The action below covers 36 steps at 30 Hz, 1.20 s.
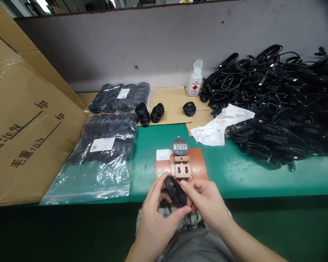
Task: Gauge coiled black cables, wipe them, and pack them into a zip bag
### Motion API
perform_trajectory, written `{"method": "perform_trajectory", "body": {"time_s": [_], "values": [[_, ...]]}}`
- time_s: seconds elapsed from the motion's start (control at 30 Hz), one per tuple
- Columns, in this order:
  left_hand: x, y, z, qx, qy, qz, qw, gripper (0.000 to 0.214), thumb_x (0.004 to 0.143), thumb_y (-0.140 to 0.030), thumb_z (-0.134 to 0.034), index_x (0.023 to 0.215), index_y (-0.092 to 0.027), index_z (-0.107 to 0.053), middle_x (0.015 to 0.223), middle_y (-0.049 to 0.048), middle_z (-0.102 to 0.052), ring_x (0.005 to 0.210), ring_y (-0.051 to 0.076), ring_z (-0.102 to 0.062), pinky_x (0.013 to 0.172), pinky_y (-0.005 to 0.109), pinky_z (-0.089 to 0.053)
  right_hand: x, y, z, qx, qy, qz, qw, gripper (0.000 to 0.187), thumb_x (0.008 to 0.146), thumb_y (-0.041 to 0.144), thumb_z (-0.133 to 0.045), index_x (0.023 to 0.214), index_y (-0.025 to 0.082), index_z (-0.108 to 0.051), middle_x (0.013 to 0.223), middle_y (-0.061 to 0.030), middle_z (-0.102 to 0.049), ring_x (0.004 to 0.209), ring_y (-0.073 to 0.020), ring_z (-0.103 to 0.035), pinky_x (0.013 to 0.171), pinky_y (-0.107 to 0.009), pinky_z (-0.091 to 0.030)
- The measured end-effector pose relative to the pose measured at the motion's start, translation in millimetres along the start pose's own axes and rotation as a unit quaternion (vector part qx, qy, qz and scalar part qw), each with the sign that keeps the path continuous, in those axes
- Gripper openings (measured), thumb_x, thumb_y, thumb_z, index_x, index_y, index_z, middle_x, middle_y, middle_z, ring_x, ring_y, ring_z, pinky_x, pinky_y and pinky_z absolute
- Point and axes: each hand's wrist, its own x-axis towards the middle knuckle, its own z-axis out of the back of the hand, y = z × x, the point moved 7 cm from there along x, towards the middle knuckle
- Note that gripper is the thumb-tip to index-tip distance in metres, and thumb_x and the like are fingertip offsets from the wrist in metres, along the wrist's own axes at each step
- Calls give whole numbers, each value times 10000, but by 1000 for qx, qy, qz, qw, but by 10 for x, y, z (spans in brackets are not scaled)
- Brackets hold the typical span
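Observation:
My left hand (pixel 155 214) and my right hand (pixel 206 202) both grip one small coiled black cable (pixel 175 192) just in front of the table's near edge. The left thumb and fingers curl round the coil's lower left side. My right hand pinches its right side, fingertips near the cable's end by the fixture. Directly behind the coil stands a brown gauge fixture (pixel 182 168) with a digital indicator (pixel 180 146) whose display shows digits.
A large heap of coiled black cables (pixel 275 109) fills the right of the green table (pixel 235 171), with a white cloth (pixel 221 125) and a white bottle (pixel 196 80) beside it. Bagged cables (pixel 104 149) and a cardboard box (pixel 19 127) sit left. Three loose coils (pixel 156 112) lie on cardboard behind.

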Motion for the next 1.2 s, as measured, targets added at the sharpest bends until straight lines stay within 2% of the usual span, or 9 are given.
{"method": "perform_trajectory", "body": {"time_s": [0.43, 0.77, 1.03, 1.2], "values": [[4, -47, 3, -6, -16, 8, 1000, 762, 660, -236, -857, 1380, -266, -611, 1335, 76, -674, 1055, 269, -709, 873, 351, -627, -3, 12, 1, -13, 1, 12, 1000, 612, 725, 732, -707, 497, 193, -527, 419, 31, -513, 385, -81, -432, 413, -204, -337], [51, 21, -11, -42, 28, 37, 998, 820, 659, -216, -862, 1423, -268, -568, 1383, 79, -643, 1063, 260, -707, 887, 338, -623, 2, -1, -1, -16, 4, 17, 1000, 618, 730, 741, -695, 500, 195, -522, 412, 33, -508, 376, -81, -425, 410, -205, -339], [71, -22, -33, -80, 45, 45, 995, 814, 668, -202, -850, 1427, -259, -561, 1367, 89, -652, 1046, 256, -710, 869, 346, -630, 15, 9, -2, -24, 3, 21, 999, 628, 710, 769, -687, 502, 198, -527, 411, 33, -509, 359, -83, -422, 391, -205, -340], [69, -27, -25, -94, 26, 45, 994, 812, 639, -189, -857, 1403, -251, -588, 1348, 93, -665, 1062, 268, -706, 859, 348, -632, 11, 19, -5, -28, 3, 25, 999, 621, 717, 762, -684, 500, 201, -528, 413, 30, -514, 361, -88, -432, 391, -209, -356]]}}
